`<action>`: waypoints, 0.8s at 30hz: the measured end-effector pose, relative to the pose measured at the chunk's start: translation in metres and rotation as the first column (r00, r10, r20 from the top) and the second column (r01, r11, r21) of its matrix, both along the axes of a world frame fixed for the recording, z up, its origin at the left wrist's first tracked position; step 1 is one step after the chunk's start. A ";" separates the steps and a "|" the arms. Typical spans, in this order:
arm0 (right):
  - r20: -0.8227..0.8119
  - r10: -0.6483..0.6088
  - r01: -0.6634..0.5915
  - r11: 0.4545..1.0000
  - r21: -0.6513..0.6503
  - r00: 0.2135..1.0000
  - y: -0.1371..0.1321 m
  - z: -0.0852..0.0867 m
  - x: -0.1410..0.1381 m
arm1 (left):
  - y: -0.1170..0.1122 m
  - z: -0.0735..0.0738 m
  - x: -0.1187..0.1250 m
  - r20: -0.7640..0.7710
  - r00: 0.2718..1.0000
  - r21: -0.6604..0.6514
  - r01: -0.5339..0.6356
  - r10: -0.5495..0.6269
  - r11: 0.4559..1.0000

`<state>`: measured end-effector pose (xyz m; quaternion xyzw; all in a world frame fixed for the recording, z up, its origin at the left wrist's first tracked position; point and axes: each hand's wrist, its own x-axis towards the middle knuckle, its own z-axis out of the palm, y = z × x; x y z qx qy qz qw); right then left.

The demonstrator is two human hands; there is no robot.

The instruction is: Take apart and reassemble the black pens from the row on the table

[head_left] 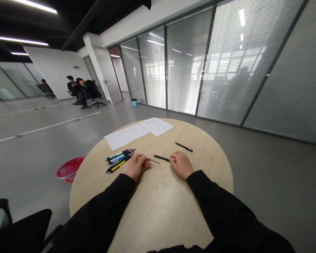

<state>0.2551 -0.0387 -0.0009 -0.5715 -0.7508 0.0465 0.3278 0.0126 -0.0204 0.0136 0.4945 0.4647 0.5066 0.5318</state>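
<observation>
**Q:** What do the hands hold on the round wooden table (160,211)?

**A:** The left hand (135,167) pinches a thin black pen refill (154,161) between its fingers (142,159), which are pressed together. The right hand (181,164) lies just beside it, with its fingertips (173,159) at the end of a black pen barrel (161,157); whether they grip the barrel cannot be told.

**Q:** What state are the pens in?

**A:** One pen appears to be apart, with refill and barrel separate. A second black pen (184,147) lies alone beyond the right hand. A close row of ballpoint pens (119,160), banded green, blue and yellow, lies beside the left hand, in neither hand. Sheets of paper (126,137) lie beyond them.
</observation>
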 end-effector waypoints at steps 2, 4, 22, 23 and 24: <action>-0.031 0.105 -0.104 0.994 0.037 0.994 -0.003 0.002 -0.004 | 0.000 0.000 0.000 -0.002 1.000 0.001 0.003 -0.003 1.000; -0.042 0.194 -0.192 0.980 0.049 0.980 -0.007 0.004 -0.009 | -0.001 0.001 0.000 -0.006 1.000 -0.002 0.014 -0.014 1.000; 0.063 0.214 -0.215 0.977 0.001 0.975 -0.011 0.001 -0.021 | -0.002 0.000 0.001 0.035 0.994 -0.004 0.102 -0.102 0.995; 0.072 0.215 -0.215 0.977 -0.001 0.974 -0.012 0.002 -0.021 | -0.003 0.000 0.001 0.032 0.994 0.000 0.105 -0.105 0.994; 0.082 0.215 -0.216 0.976 -0.004 0.973 -0.012 0.002 -0.022 | -0.003 0.000 0.001 0.028 0.994 0.003 0.108 -0.108 0.994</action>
